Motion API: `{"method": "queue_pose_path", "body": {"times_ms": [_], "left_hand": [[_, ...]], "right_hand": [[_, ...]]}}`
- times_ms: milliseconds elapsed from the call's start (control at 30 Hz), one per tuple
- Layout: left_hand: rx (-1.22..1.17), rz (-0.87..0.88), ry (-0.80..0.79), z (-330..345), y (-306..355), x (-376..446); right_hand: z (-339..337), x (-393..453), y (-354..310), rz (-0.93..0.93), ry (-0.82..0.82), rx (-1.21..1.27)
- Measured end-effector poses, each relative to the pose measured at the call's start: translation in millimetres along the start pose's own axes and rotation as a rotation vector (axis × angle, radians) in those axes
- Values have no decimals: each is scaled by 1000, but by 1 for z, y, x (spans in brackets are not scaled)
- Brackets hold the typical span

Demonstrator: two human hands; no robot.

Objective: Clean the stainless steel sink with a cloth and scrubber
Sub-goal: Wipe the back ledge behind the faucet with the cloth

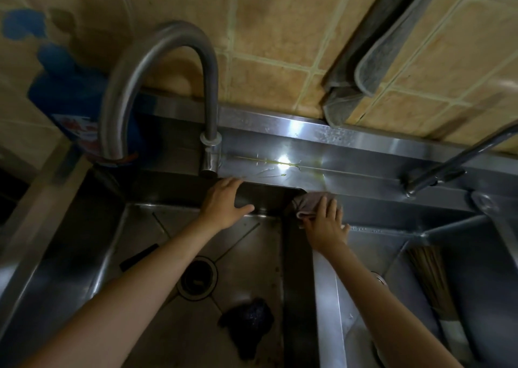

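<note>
A pink cloth (311,202) is pressed flat against the far ledge of the steel sink (364,154), at the far end of the divider between its two basins. It is held down by the right hand (325,222), whose fingers are straight and spread over the cloth. The left hand (224,202) is laid on the far rim of the left basin, fingers straight on the ledge and thumb apart over the edge, nothing being gripped. A dark scrubber (248,320) is seen on the floor of the left basin, near the drain (197,278) and apart from both hands. A curved tap (157,87) is arched over the left basin, with a blue bottle (70,90) behind it at far left. A second, thinner tap (454,160) is mounted at far right. Wet streaks are visible on the ledge between the taps. A grey towel (375,45) is hung on the tiled wall (269,31). Chopsticks (429,278) are lying in the right basin.
</note>
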State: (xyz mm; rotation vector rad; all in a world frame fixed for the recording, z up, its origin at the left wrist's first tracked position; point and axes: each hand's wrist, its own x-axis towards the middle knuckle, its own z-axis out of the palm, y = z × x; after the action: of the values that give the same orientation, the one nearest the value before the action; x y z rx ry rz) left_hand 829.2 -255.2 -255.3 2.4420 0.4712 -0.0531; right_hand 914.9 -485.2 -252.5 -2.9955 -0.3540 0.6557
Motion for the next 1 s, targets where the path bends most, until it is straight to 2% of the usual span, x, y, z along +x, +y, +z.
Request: {"method": "queue_pose_path", "body": {"times_ms": [267, 533, 667, 767, 833, 1000], "left_hand": [[126, -33, -150, -8, -12, 21], [231, 50, -170, -7, -25, 21], [211, 127, -94, -7, -38, -4], [198, 167, 24, -10, -64, -32], [175, 88, 117, -21, -82, -41], [245, -106, 195, -50, -86, -27]], "right_hand": [[0, 8, 5, -52, -24, -95], [-5, 39, -6, -2, 5, -95], [-9, 53, -13, 27, 3, -57], [-11, 54, -14, 26, -3, -47], [-12, 53, -14, 22, 0, -56], [-17, 50, -18, 33, 0, -72]]}}
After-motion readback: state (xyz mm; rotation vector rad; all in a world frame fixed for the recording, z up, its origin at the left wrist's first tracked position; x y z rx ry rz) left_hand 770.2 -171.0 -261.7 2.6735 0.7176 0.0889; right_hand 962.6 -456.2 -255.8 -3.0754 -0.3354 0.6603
